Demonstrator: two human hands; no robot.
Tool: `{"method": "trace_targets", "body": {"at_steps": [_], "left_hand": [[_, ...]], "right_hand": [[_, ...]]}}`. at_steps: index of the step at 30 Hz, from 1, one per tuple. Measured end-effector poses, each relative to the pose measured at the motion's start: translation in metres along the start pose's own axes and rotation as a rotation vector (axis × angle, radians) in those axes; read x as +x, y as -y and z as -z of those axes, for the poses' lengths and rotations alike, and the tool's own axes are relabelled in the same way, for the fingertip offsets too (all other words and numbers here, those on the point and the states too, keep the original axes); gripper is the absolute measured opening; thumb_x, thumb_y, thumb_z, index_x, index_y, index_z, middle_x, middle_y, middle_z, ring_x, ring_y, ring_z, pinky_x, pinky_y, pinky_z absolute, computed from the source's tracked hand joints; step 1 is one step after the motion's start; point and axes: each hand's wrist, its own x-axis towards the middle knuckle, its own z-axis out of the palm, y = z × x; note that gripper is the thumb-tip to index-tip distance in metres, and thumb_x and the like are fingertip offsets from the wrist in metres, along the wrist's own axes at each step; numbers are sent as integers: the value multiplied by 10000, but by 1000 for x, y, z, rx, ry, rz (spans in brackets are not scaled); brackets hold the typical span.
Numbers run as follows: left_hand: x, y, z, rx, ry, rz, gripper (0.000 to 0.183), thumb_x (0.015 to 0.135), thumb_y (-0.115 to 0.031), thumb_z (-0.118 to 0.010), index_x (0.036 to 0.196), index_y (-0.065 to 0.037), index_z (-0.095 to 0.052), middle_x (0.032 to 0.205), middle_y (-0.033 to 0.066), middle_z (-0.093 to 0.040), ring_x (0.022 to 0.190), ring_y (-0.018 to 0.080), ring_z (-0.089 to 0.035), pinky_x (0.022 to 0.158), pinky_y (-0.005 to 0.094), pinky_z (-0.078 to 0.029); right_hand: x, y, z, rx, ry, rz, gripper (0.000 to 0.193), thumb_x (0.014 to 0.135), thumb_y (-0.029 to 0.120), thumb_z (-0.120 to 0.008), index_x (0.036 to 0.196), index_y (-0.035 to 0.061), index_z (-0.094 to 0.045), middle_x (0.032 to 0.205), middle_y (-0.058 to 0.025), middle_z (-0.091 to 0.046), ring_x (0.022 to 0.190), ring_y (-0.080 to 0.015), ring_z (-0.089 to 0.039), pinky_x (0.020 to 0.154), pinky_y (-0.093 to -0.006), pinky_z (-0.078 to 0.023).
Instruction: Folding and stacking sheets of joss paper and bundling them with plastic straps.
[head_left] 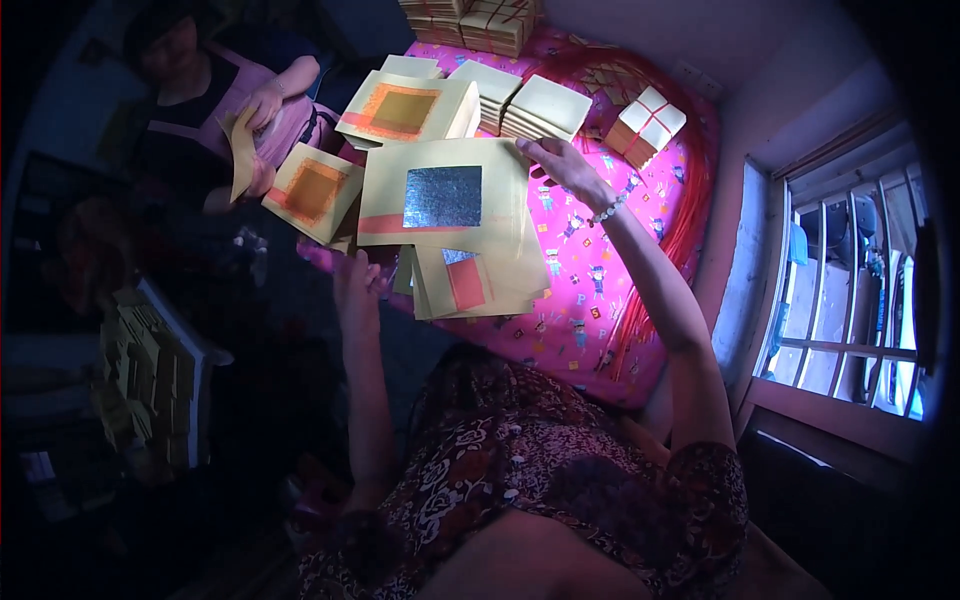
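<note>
A pale yellow sheet of joss paper (500, 190) with a silver foil square lies on top of a loose pile in front of me. My right hand (562, 168) pinches this sheet at its far right corner, thumb on top. Below its near edge, more sheets (510, 285) fan out, one showing a red patch beside silver. My left hand (360, 285) is just off the pile's near left side, its fingers loosely curled and apart, with nothing visible in them. A sheet with an orange square (313, 192) lies to the left.
A pink patterned cloth (590, 255) covers the table. Stacked sheets (545, 107), a red-tied bundle (647, 125) and red strands (690, 210) lie farther back. At far left, a co-worker's hand (264, 105) holds paper. Another paper stack (150, 370) stands left; a barred window (850, 290) is right.
</note>
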Motion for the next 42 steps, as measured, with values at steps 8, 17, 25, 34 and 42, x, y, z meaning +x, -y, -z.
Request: {"method": "trace_targets", "body": {"at_steps": [8, 17, 25, 34, 42], "left_hand": [[28, 6, -27, -137, 206, 9, 267, 893, -165, -703, 1129, -118, -589, 923, -34, -602, 783, 84, -569, 696, 245, -454], [26, -7, -66, -163, 225, -232, 296, 908, -175, -678, 1185, -117, -593, 999, -13, -624, 823, 72, -570, 693, 242, -461], [10, -16, -80, -238, 437, -185, 569, 975, -134, -558, 1480, -175, -299, 1295, 60, -506, 1114, 189, -541, 894, 419, -476], [15, -23, -63, -236, 570, -420, 516, 896, 25, -610, 1368, -43, -413, 1226, 87, -590, 1110, 152, -577, 919, 309, -487], [9, -15, -48, 76, 698, -586, 456, 865, 52, -631, 1294, 42, -477, 1236, 104, -585, 1125, 163, -577, 969, 299, -457]], "right_hand": [[19, -11, -13, 4, -28, 95, 363, 884, 333, -716, 981, -16, -678, 783, -17, -622, 698, -75, -525, 617, -258, -444], [19, -9, -9, -50, -147, 301, 198, 880, 184, -707, 899, 23, -594, 760, 24, -544, 702, -62, -472, 632, -247, -420], [-13, 21, -2, 129, -106, 352, 117, 967, 145, -614, 997, 49, -553, 944, 27, -546, 822, -46, -496, 730, -206, -440], [-85, 56, 2, 267, -176, 638, 121, 988, 126, -576, 1060, 45, -523, 924, 29, -534, 871, -43, -495, 805, -204, -410], [-103, 27, -14, 288, -150, 728, 242, 993, 109, -543, 1201, 30, -446, 1078, -53, -520, 1006, -103, -502, 878, -259, -430]]}}
